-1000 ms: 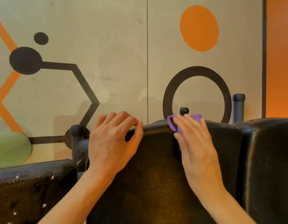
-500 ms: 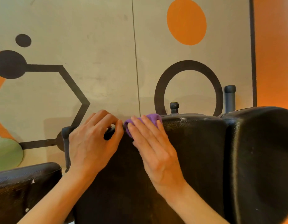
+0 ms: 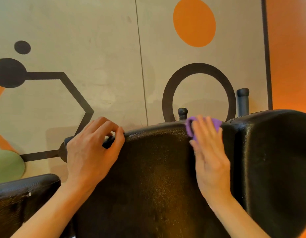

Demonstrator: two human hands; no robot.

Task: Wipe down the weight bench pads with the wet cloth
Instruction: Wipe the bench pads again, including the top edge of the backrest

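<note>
Purple cloth under the right hand's flat, straight fingers, pressed on the top edge of the black middle pad | left hand fingers curled over that pad's top-left corner, gripping it | another black pad just right of the fingers | painted wall behind

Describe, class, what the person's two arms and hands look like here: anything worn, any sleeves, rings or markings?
Both forearms are bare as far as the frame shows, with no sleeves in view. The left hand and right hand wear no gloves; no watch or bands show. The right hand is motion-blurred, so a ring cannot be ruled out.
</note>
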